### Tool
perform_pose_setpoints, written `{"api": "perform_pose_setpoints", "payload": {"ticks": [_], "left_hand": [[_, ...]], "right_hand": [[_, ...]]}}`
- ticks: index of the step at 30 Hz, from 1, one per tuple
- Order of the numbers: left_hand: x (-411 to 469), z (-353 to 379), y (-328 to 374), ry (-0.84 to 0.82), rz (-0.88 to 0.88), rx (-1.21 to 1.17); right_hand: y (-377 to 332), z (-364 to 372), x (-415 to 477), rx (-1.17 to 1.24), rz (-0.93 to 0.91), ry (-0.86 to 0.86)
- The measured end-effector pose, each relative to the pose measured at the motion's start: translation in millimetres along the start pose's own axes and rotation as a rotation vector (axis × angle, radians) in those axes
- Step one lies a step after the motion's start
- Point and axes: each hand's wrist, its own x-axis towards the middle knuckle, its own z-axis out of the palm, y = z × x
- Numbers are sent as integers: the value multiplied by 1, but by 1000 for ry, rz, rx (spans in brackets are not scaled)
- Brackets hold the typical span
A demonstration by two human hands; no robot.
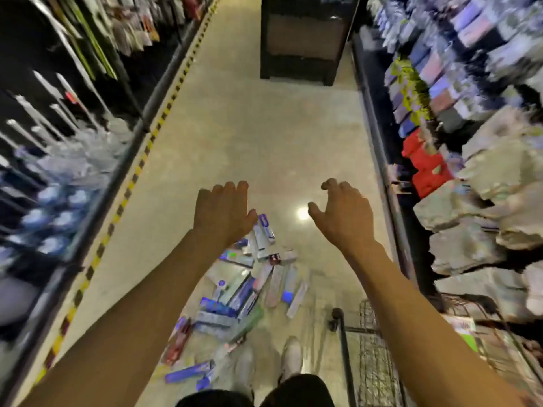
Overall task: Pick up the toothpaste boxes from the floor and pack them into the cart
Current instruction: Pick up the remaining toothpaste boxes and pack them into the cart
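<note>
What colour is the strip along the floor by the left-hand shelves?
The floor strip is yellow and black in alternating blocks; the head view shows it best.

A dark display stand [296, 39] closes the far end of the aisle. Left of the stand runs a shelf of blurred goods [58, 127], edged with yellow-and-black striped tape [160, 121]. Right of the stand, another shelf [470, 69] holds red packs [423, 165] and pale bagged bundles [484, 160].

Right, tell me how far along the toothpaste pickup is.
Done: nothing I can confirm; the cart is too blurred to show its contents. In hand: nothing, the left hand and right hand hover empty. Left: the toothpaste boxes lie scattered on the floor.
</note>
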Motion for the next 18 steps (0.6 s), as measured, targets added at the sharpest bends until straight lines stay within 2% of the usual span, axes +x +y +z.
{"api": "perform_pose_setpoints", "payload": {"ticks": [3,12,18], "left_hand": [[-5,69,-18,-72,-60,-41],[-1,374,-19,-375,-177,-206],[-22,581,1,-470,-120,-94]], "right_hand": [[3,73,0,31,31,-74],[76,369,-23,69,197,-354],[107,565,-48,106,303,-442]]}}
